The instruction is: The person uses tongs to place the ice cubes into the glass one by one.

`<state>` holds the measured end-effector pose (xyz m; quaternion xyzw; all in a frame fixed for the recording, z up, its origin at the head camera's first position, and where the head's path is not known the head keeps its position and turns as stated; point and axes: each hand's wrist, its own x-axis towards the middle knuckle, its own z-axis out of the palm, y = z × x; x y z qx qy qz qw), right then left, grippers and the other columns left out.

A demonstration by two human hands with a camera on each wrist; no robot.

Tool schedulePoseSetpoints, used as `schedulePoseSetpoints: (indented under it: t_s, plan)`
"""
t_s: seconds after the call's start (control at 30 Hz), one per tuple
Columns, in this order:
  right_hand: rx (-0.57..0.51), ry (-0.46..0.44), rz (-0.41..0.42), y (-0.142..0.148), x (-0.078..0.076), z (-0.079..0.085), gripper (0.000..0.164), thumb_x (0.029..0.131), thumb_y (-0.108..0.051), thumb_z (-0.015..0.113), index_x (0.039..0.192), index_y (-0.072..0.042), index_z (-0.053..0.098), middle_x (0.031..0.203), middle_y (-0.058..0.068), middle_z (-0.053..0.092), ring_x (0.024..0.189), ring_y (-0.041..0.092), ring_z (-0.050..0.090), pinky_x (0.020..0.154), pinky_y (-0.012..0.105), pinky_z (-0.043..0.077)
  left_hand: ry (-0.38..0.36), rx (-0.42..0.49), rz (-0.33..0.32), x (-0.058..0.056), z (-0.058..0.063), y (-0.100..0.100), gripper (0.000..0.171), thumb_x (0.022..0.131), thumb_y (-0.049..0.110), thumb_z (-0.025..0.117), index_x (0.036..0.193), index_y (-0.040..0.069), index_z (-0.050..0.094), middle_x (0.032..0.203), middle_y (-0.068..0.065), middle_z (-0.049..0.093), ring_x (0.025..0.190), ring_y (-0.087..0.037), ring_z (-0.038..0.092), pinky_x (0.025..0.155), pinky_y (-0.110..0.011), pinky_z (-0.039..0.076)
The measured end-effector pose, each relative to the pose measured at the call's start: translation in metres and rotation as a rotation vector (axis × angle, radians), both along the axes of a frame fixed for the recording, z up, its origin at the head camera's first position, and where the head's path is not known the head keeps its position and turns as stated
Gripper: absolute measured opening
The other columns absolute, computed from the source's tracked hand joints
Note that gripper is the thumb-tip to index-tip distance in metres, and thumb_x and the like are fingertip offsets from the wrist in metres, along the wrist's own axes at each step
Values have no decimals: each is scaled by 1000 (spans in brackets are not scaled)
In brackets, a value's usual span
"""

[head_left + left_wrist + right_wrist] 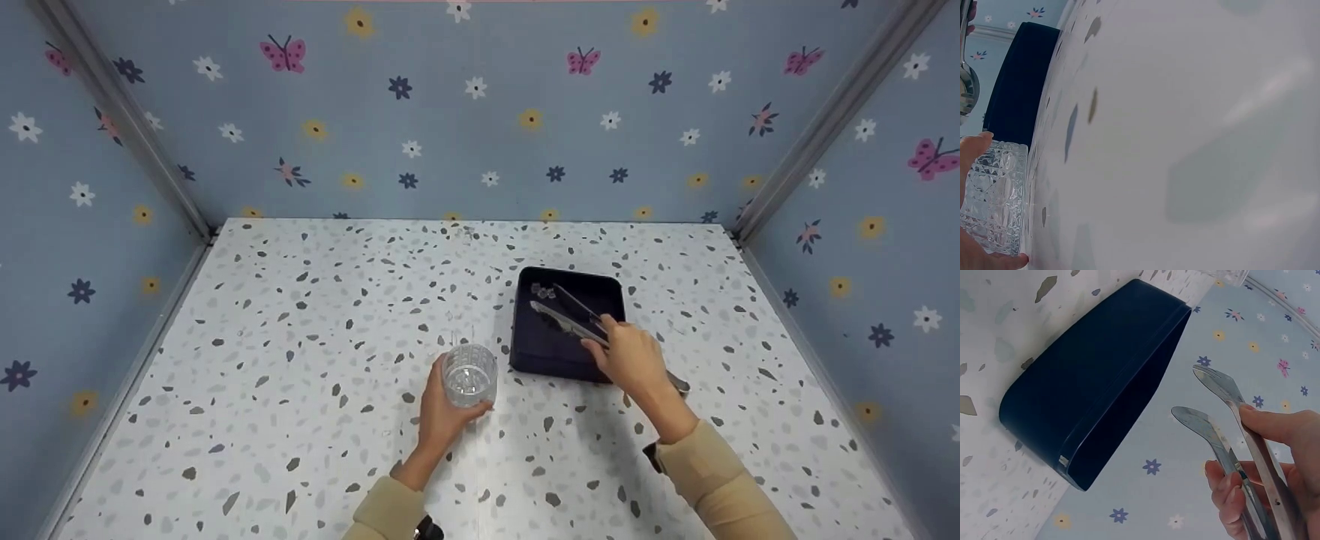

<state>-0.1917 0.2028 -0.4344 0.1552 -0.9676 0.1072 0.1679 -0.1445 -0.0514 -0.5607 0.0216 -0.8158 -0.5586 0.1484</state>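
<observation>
A clear cut-glass tumbler [469, 379] stands on the speckled tabletop; in the left wrist view its patterned wall [995, 197] shows close up. My left hand [441, 416] holds it, with the thumb on the near side and fingers round the left. To the right lies a dark blue tray [559, 361], with several small clear pieces [542, 291], like ice cubes, in its far left corner. Metal tongs [570, 324] are gripped in my right hand [637, 358] over the tray. In the right wrist view, the tongs' tips stand apart with nothing between them.
The white tabletop [300, 375] has grey speckles. Blue walls [480, 112] with flowers and butterflies enclose it at the back and both sides. Grey posts [825, 112] run up the corners.
</observation>
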Motion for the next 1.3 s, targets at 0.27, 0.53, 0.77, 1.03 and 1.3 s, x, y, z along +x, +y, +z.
schedulePoseSetpoints:
  t_s: [0.27,0.53,0.77,1.03,1.3]
  plan:
    - [23,-13,-30,3,-11,-7,42,79,-30,66,102,4,58,70,20,58,57,38,56,46,46,47,2,-21,14,0,-1,0,101,49,22,86,132,0,31,129,-16,43,117,-30,40,102,-38,30]
    - [32,-44,-62,2,-22,-13,45,78,-31,67,103,5,58,74,22,59,63,39,57,50,48,48,25,-4,3,0,-1,0,100,50,21,85,131,-1,32,128,-16,43,117,-30,41,101,-38,31]
    - [34,-58,-92,5,-33,-20,41,77,-30,67,96,5,58,72,22,59,61,40,57,48,48,47,18,1,-6,0,-1,0,100,51,21,85,132,0,31,128,-16,43,117,-30,41,102,-38,31]
    - [13,-90,-140,9,-45,-31,38,78,-30,66,90,4,58,75,25,59,64,44,56,51,51,47,12,7,1,1,0,0,101,50,20,85,132,-1,30,129,-17,42,117,-30,41,102,-37,30]
    - [-15,-122,-181,10,-54,-41,36,79,-30,64,89,4,58,78,26,60,68,44,57,55,52,47,14,14,-2,1,-1,-1,101,51,20,85,133,0,31,129,-16,43,117,-30,41,102,-37,30]
